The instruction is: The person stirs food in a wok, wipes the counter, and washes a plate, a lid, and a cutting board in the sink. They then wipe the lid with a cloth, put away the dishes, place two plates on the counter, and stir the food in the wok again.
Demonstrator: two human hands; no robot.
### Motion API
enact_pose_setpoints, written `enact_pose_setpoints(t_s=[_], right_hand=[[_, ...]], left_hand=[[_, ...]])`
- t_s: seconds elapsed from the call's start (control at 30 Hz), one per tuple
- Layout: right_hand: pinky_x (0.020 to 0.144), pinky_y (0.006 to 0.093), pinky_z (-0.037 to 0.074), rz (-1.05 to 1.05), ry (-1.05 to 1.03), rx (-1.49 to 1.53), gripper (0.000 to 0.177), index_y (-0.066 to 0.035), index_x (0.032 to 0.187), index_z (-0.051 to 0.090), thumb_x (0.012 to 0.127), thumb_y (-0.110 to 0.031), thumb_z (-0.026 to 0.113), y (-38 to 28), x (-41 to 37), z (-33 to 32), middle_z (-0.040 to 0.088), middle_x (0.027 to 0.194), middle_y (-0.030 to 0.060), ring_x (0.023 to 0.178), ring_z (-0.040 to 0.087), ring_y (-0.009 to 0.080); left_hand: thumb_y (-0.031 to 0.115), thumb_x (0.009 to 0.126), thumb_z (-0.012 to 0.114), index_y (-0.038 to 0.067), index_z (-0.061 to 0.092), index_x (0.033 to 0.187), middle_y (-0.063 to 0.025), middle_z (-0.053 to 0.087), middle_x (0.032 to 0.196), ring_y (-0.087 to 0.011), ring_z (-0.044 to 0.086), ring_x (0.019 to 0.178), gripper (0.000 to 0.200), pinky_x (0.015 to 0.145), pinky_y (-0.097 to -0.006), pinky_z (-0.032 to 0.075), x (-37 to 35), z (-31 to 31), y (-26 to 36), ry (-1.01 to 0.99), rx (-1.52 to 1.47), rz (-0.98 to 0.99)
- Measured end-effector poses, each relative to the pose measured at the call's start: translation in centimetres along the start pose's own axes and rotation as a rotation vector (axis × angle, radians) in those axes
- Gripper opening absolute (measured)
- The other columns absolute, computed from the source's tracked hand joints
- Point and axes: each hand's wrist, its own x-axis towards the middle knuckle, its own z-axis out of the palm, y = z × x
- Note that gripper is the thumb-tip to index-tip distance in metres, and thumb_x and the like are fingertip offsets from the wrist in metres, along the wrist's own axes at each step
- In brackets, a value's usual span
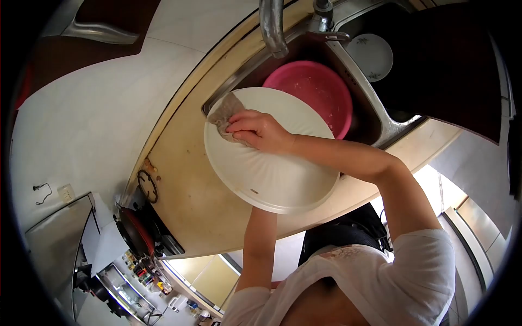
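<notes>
Readable text: none in this view.
Plate: plain white face, with no letters or numbers on it.
Cloth: no tag or mark that can be read.
Small plate: two dark sprig prints near its rim, a pattern and not writing.
Bottles and jars: coloured labels, too small and blurred to read.
Pink bowl: no print that can be read.

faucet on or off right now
Off: no water stream shows from the faucet spout above the white plate and pink basin.
</notes>
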Motion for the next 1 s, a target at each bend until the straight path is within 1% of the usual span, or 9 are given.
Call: enact_pose_setpoints(t_s=[0.13,0.37,0.43,0.47,0.67,0.73,0.83,0.87,1.0], right_hand=[[0.073,0.0274,0.043,0.065,-0.018,-0.047,0.016,-0.003,0.088,0.061,0.072,-0.005,0.059,0.5,0.1,-1.2,0.055,0.092,0.0125,0.086,0.054,0.0225],[0.070,0.0342,0.043,0.122,0.096,-0.497,0.016,-0.003,0.087,0.061,0.074,-0.012,0.057,3.7,-1.7,-5.1,0.056,0.087,0.0132,0.080,0.053,0.0277],[0.070,0.0336,0.043,0.411,-0.056,-0.575,0.016,-0.004,0.087,0.061,0.075,-0.013,0.056,2.4,-4.0,-5.7,0.056,0.086,0.0133,0.081,0.053,0.0273],[0.070,0.0336,0.043,0.407,-0.062,-0.576,0.016,-0.004,0.087,0.061,0.075,-0.013,0.056,1.7,-4.8,-5.9,0.056,0.086,0.0133,0.081,0.053,0.0273],[0.070,0.0313,0.043,0.325,-0.259,-0.387,0.018,-0.004,0.091,0.060,0.078,-0.014,0.053,-2.9,-6.3,-7.1,0.057,0.086,0.0117,0.083,0.055,0.0224],[0.074,0.0280,0.041,0.614,-0.385,0.026,0.022,-0.003,0.095,0.058,0.081,-0.018,0.051,-5.0,-6.1,-7.2,0.055,0.087,0.0075,0.083,0.052,0.0160],[0.079,0.0252,0.038,0.606,-0.259,0.289,0.020,0.000,0.097,0.056,0.080,-0.009,0.051,-7.8,-6.8,-6.3,0.053,0.091,0.0064,0.088,0.050,0.0136],[0.082,0.0265,0.037,0.441,-0.284,0.310,0.022,-0.001,0.099,0.055,0.078,-0.003,0.052,-7.3,-6.8,-5.8,0.053,0.097,0.0087,0.092,0.049,0.0171],[0.085,0.0300,0.037,0.062,-0.127,0.183,0.024,-0.001,0.102,0.054,0.078,-0.004,0.052,-7.6,-2.5,-3.1,0.051,0.106,0.0128,0.100,0.048,0.0224]], left_hand=[[0.050,0.081,0.037,0.000,0.035,0.117,-0.0136,0.041,0.115,-0.0218,0.039,0.108,0.061,0.091,-0.0331,0.033,0.0,0.3,0.3,-0.004,0.002,0.021],[0.050,0.081,0.036,0.000,0.034,0.118,-0.0136,0.041,0.116,-0.0219,0.039,0.108,0.062,0.091,-0.0333,0.033,0.2,0.8,0.9,-0.026,0.007,0.030],[0.050,0.081,0.036,0.000,0.034,0.118,-0.0136,0.041,0.116,-0.0219,0.039,0.108,0.062,0.091,-0.0333,0.033,-0.1,0.7,1.1,-0.032,0.005,0.036],[0.050,0.081,0.036,0.000,0.034,0.118,-0.0136,0.041,0.116,-0.0219,0.039,0.108,0.062,0.091,-0.0333,0.033,-0.2,0.6,1.2,-0.034,0.004,0.048],[0.051,0.081,0.036,0.000,0.034,0.118,-0.0136,0.041,0.117,-0.0220,0.039,0.109,0.063,0.091,-0.0335,0.033,0.7,0.9,1.3,-0.049,0.001,0.056],[0.051,0.081,0.036,0.000,0.034,0.118,-0.0136,0.040,0.117,-0.0220,0.039,0.109,0.063,0.091,-0.0335,0.033,0.7,1.0,1.0,-0.051,-0.001,0.056],[0.051,0.081,0.036,0.000,0.033,0.119,-0.0136,0.040,0.117,-0.0221,0.039,0.109,0.064,0.091,-0.0336,0.033,0.7,1.0,0.8,-0.055,-0.005,0.049],[0.051,0.081,0.036,0.000,0.033,0.119,-0.0136,0.040,0.117,-0.0221,0.039,0.109,0.064,0.091,-0.0336,0.033,0.7,1.0,0.5,-0.055,-0.004,0.045],[0.052,0.081,0.036,0.000,0.033,0.119,-0.0136,0.040,0.117,-0.0221,0.039,0.109,0.064,0.091,-0.0337,0.033,0.6,1.3,-0.4,-0.064,0.004,0.029]])
